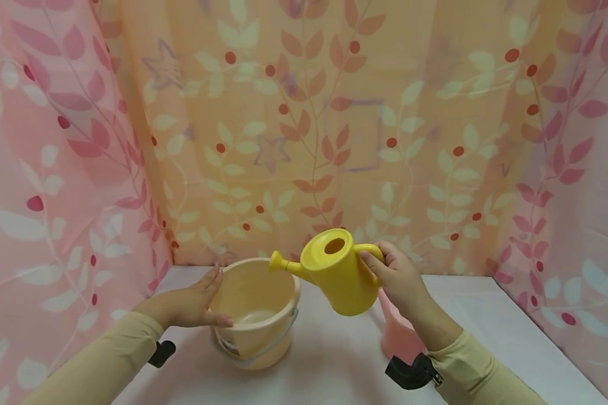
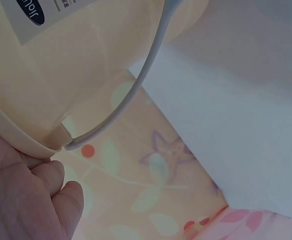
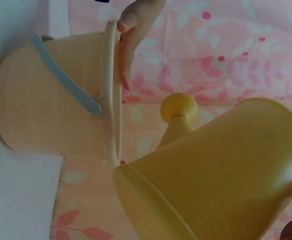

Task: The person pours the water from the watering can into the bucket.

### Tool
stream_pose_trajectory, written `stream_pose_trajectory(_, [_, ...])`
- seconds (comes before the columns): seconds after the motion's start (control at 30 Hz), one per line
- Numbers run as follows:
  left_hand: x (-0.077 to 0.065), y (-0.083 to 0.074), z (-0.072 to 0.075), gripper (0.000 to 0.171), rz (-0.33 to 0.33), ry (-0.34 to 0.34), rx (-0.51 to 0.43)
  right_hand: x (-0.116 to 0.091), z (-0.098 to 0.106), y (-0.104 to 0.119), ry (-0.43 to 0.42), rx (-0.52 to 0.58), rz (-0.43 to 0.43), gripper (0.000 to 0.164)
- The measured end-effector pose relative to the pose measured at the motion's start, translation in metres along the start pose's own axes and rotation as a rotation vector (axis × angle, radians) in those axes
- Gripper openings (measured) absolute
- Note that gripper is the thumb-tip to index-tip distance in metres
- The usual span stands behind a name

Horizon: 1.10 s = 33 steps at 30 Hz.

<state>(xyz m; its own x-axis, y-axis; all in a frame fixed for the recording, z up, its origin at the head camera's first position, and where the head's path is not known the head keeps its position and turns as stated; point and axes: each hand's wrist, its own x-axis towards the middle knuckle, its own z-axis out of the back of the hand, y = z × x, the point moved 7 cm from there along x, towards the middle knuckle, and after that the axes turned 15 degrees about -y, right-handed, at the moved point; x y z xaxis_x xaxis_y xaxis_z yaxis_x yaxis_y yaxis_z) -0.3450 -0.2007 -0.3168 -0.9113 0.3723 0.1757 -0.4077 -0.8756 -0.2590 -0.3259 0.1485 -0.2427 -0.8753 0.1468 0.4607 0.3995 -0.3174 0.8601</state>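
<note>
A cream bucket (image 1: 255,346) stands upright on the table, its grey-blue handle (image 3: 66,77) hanging down the side. My left hand (image 1: 195,301) rests on the left part of its rim, thumb toward the near edge and fingers spread toward the far edge. In the left wrist view, the palm and fingertips (image 2: 68,200) show right at the rim. My right hand (image 1: 397,275) grips the loop handle of a yellow watering can (image 1: 347,284), raised above the table. The can tilts left, its spout head (image 1: 277,261) over the bucket's right rim.
A pink container (image 1: 400,332) stands on the white table (image 1: 329,365) at the right, partly hidden by my right hand and wrist. Leaf-patterned curtains (image 1: 314,140) enclose the back and both sides. Black straps (image 1: 410,372) sit at the wrists.
</note>
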Motion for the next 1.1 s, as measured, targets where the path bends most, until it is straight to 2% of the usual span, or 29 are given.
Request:
stream_pose_trajectory(0.37, [-0.001, 0.006, -0.004, 0.116, 0.011, -0.004, 0.011, 0.005, -0.007, 0.011, 0.036, -0.101, 0.012, 0.041])
stream_pose_trajectory(0.67, [0.003, 0.007, -0.005, 0.118, 0.014, 0.000, 0.022, 0.009, -0.006, 0.015, 0.043, -0.131, 0.029, 0.041])
stream_pose_trajectory(1.1, [0.002, 0.003, -0.004, 0.116, -0.011, -0.010, 0.018, 0.013, -0.011, 0.016, 0.076, -0.148, 0.053, 0.039])
